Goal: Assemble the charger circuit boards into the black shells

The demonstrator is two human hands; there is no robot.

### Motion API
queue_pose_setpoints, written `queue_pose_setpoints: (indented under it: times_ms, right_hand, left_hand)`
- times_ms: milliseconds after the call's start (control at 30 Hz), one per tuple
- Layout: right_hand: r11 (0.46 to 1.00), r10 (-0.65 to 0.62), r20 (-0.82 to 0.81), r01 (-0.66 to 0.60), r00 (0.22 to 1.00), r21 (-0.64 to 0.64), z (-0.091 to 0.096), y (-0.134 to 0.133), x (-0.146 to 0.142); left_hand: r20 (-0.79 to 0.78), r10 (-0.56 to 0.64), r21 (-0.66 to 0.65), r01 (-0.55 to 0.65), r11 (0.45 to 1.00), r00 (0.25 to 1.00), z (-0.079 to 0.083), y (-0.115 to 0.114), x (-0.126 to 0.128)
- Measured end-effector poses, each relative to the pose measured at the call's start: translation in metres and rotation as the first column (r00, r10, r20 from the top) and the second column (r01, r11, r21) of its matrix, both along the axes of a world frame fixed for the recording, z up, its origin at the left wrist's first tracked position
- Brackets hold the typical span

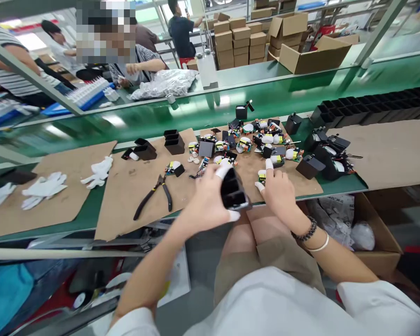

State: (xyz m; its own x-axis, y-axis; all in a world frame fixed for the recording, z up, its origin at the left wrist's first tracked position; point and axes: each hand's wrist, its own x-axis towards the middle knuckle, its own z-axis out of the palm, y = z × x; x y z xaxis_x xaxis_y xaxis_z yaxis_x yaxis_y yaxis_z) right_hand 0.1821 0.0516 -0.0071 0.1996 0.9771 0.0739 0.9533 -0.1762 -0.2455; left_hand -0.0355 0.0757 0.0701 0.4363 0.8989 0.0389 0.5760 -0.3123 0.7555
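Observation:
My left hand (210,193), with white finger cots on its thumb and a fingertip, grips a black plastic housing (234,189) above the table's front edge. The open end of the housing faces up towards me and its inside looks hollow. To the right, my right hand (279,189) has its thumb and forefinger, both in white cots, around a small circuit board (262,176) with a yellow part. Most of that board is hidden by the hand. Just beyond both hands lie several similar circuit boards (244,144) and a grey-black housing (206,149).
Black-handled cutting pliers (157,193) lie on brown cardboard (126,205) at left, near white gloves (45,186). Black housings (374,107) stand in rows at right. Past the table runs a green conveyor (217,105), with people and cartons (233,39) beyond it.

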Motion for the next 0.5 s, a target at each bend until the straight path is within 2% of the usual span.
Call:
queue_pose_setpoints:
  times_ms: [67,167,267,367,433,500]
  right_hand:
    - [0.996,0.089,-0.012,-0.089,0.996,0.031,-0.009,0.007,0.017]
    - [0.978,0.204,-0.033,-0.205,0.978,-0.021,-0.004,0.01,0.049]
    - [0.96,0.263,-0.035,-0.265,0.964,-0.094,0.009,0.011,0.064]
    - [0.954,0.263,-0.016,-0.262,0.965,-0.147,0.016,0.021,0.061]
    - [0.948,0.261,-0.027,-0.262,0.965,-0.182,0.021,0.034,0.059]
    - [0.936,0.263,-0.065,-0.27,0.963,-0.225,0.026,0.049,0.062]
  left_hand:
    - [-0.114,-0.034,0.037,0.039,0.999,0.993,-0.03,-0.012,0.029]
    - [-0.157,0.004,0.079,0.008,0.997,0.988,-0.061,-0.003,0.051]
    - [-0.138,-0.024,0.136,0.043,0.99,0.99,-0.073,0.007,0.053]
    - [-0.069,-0.023,0.31,0.043,0.95,0.997,-0.079,-0.002,0.048]
    - [0.022,0.061,0.409,-0.065,0.91,0.998,-0.087,-0.017,0.045]
    - [0.128,0.159,0.425,-0.199,0.883,0.979,-0.099,-0.033,0.044]
